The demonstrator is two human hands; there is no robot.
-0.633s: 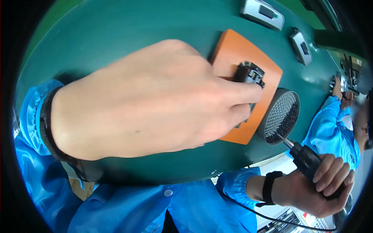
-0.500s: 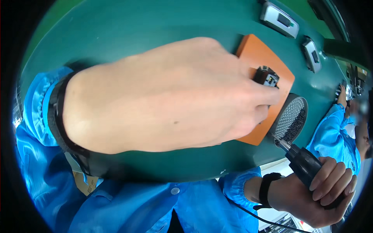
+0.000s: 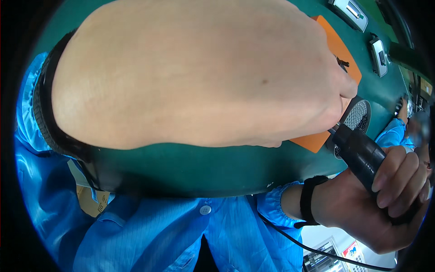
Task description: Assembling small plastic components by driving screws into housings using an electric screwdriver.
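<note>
At the far left, a blue sleeve (image 3: 28, 113) ends at a dark band (image 3: 43, 90) around the left forearm, and below it part of a brown carton (image 3: 90, 201) shows beside the blue jacket (image 3: 163, 231). The left hand (image 3: 276, 77), back upward, spans much of the view above the green table (image 3: 195, 170). Its fingers curl down at the right, over an orange board (image 3: 312, 142); most of them are hidden, so whether they pinch something or are spread cannot be told. Just past the knuckles, a small dark part (image 3: 343, 62) peeks out above the board, mostly covered by the hand. Next to the board's right edge sits a grey dimpled tray (image 3: 356, 109) with small dark pieces in it, partly hidden by a black driver (image 3: 360, 147). The driver's metal tip points up and left toward the left hand; whether it touches anything cannot be told. The right hand (image 3: 362, 211), with a black strap (image 3: 310, 199) at its wrist, wraps its fingers firmly around the driver's body. A black cable (image 3: 312, 249) curves below this wrist. Two silver-and-black devices (image 3: 351, 14) lie farther up the table, well apart from the hands, and at the right edge shows a co-worker's blue sleeve (image 3: 392, 132).
</note>
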